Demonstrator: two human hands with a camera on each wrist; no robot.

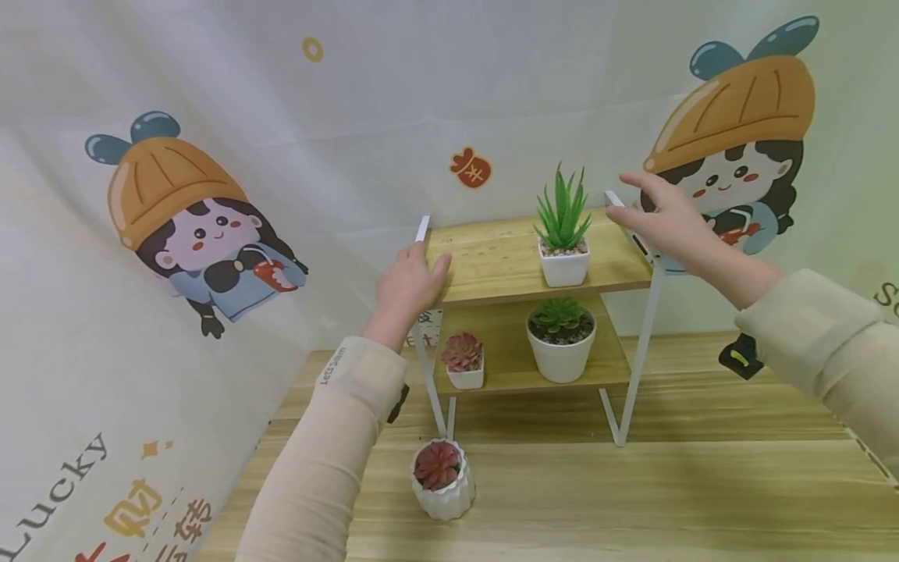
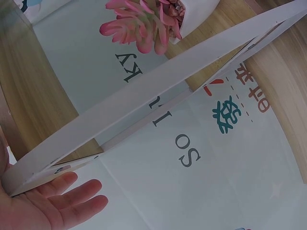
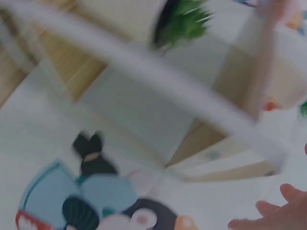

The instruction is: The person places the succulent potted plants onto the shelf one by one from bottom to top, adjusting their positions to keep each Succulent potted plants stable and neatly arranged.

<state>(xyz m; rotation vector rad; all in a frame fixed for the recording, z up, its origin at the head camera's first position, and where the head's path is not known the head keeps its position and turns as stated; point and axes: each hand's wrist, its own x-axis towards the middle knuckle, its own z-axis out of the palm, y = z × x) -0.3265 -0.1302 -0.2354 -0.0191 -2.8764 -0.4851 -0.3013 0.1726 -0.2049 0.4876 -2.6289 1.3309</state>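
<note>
A two-tier plant shelf (image 1: 485, 261) with wooden boards and white metal legs stands in front of me. My left hand (image 1: 410, 285) grips its upper left edge, thumb on the top board and fingers (image 2: 79, 191) outside the white side frame (image 2: 144, 84). My right hand (image 1: 670, 222) hovers by the upper right edge, fingers spread and holding nothing; in the right wrist view its fingertips (image 3: 268, 211) show beside the blurred frame. On the top board, right of middle, is a spiky green potted plant (image 1: 564, 234).
On the lower board are a small pink succulent (image 1: 463, 359) and a larger round pot with a green succulent (image 1: 562, 343). A ribbed white pot with a red succulent (image 1: 444, 480) stands on the wooden table (image 1: 562, 499) before the left leg. A printed curtain (image 1: 365, 117) hangs behind.
</note>
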